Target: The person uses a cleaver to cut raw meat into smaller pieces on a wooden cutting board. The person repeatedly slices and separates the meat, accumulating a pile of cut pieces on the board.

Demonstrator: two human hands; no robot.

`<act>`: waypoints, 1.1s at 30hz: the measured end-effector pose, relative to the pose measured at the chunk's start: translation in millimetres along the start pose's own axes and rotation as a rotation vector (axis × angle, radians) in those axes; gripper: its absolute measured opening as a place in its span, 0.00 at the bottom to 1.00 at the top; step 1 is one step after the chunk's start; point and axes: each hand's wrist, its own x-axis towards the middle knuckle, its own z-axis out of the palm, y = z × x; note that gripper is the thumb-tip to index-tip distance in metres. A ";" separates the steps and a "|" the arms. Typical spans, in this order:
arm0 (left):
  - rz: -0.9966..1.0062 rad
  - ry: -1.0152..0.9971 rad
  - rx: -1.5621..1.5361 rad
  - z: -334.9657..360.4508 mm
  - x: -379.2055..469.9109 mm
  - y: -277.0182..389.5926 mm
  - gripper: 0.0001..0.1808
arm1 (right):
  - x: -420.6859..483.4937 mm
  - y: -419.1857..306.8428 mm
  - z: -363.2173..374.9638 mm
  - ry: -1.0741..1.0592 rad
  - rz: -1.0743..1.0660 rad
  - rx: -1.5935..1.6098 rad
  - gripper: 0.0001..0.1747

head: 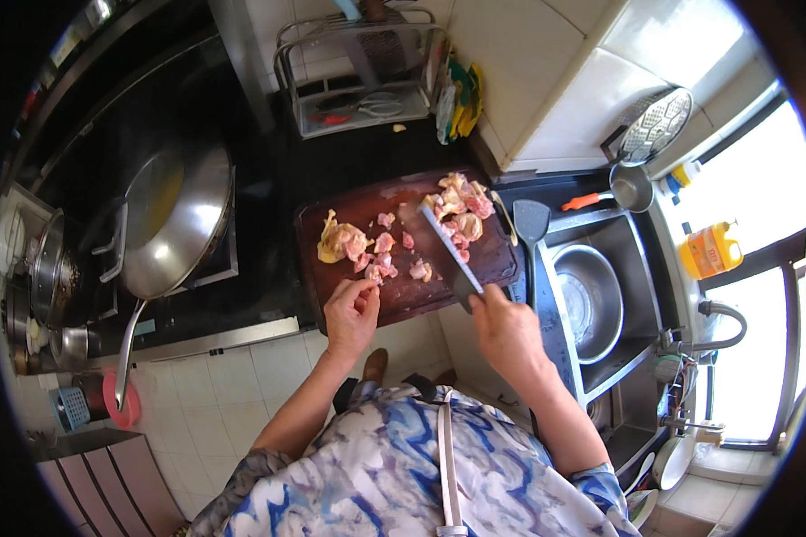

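Observation:
My right hand grips a cleaver by its handle, with the blade raised over the right part of a dark red wooden cutting board. Thumb and forefinger of my left hand pinch the edge of a small piece of raw meat near the board's front edge. Several small cut pieces lie scattered across the middle. At the left rests a larger raw poultry piece, apparently chicken. A heap of cut poultry sits at the back right, partly behind the blade.
A steel wok holding yellowish liquid stands on the stove at left. Behind the board is a wire knife rack. A spatula lies right of the board, beside a sink with a metal basin. An orange-handled pan stands behind the sink.

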 end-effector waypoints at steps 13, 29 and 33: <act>0.024 0.003 -0.037 11.3 -0.7 -4.5 0.04 | 27.4 16.9 53.1 -0.133 0.045 -0.196 0.15; 0.020 0.059 -0.050 8.9 1.7 -11.2 0.08 | 21.7 36.5 61.7 -0.076 0.009 -0.184 0.16; 0.009 -0.058 -0.061 30.6 0.4 -6.1 0.09 | 29.3 24.6 53.8 -0.148 0.079 -0.152 0.18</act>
